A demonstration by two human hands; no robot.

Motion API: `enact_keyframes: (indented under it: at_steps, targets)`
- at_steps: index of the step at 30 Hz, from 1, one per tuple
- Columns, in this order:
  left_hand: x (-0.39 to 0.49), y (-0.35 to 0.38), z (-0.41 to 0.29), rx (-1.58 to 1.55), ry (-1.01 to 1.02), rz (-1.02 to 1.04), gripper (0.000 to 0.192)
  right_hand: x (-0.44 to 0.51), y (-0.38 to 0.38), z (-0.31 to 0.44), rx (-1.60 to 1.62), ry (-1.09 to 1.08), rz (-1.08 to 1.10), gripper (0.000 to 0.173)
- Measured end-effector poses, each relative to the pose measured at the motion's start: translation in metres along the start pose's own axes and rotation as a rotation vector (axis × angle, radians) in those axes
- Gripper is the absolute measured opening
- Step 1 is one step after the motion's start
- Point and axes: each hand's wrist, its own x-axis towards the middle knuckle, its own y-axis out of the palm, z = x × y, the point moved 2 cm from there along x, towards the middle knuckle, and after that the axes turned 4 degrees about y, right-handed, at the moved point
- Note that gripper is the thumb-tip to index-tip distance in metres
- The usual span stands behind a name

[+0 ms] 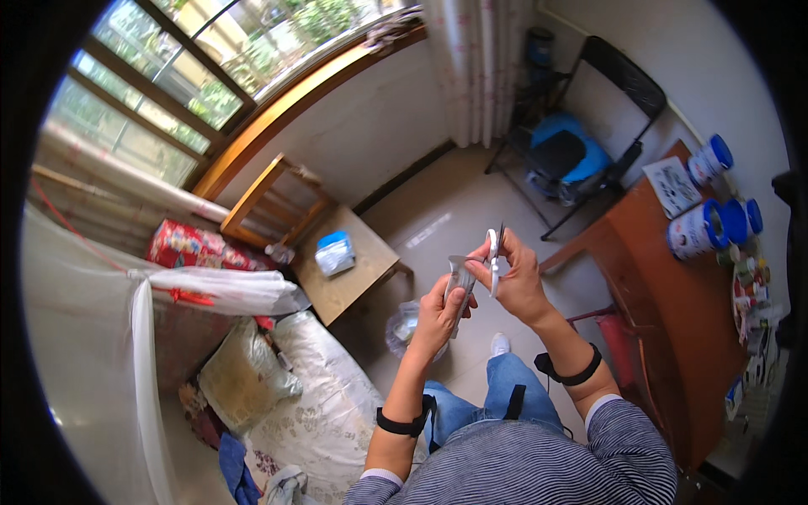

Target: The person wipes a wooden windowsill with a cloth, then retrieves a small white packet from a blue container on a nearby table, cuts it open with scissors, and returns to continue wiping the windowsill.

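In front of my body, my left hand [437, 312] grips a slim, greyish, partly see-through tube or packet [456, 290], its flared end pointing up. My right hand [521, 284] is close beside it and holds a white, loop-shaped plastic item [493, 268]. A thin dark piece [502, 235] shows by that item's upper end; I cannot tell whether the two are one tool. The right fingertips are at the packet's flared end, and a thin dark strip runs between them.
A wooden chair [344, 271] bears a blue-and-white packet [335, 254]. Below stands a lined waste bin [404, 325]. A bed [322, 366] lies left; a brown desk [663, 297] with blue-lidded cans [694, 230] stands right. A black folding chair [622, 69] is beyond.
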Motion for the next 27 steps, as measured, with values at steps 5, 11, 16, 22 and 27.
enact_keyframes:
  at_steps: [5,11,16,22,27]
  targets:
    - [0.040,0.112,-0.006,-0.126,0.069,0.022,0.033,-0.026,-0.112,-0.004,0.261,0.099,-0.126,0.022]
    - [0.073,0.199,0.006,-0.007,0.139,0.241,0.027,-0.071,-0.200,-0.008,-0.266,-0.030,-0.438,0.022]
    - [0.079,0.254,0.018,-0.058,0.068,0.363,0.018,-0.107,-0.244,-0.004,-0.106,0.195,-0.519,0.023]
    - [0.071,0.265,0.011,-0.207,-0.079,0.522,0.010,-0.121,-0.242,0.004,-0.169,0.096,-0.549,0.023]
    - [0.073,0.233,0.005,0.002,-0.015,0.599,0.014,-0.112,-0.221,-0.012,0.304,0.262,-0.451,0.023]
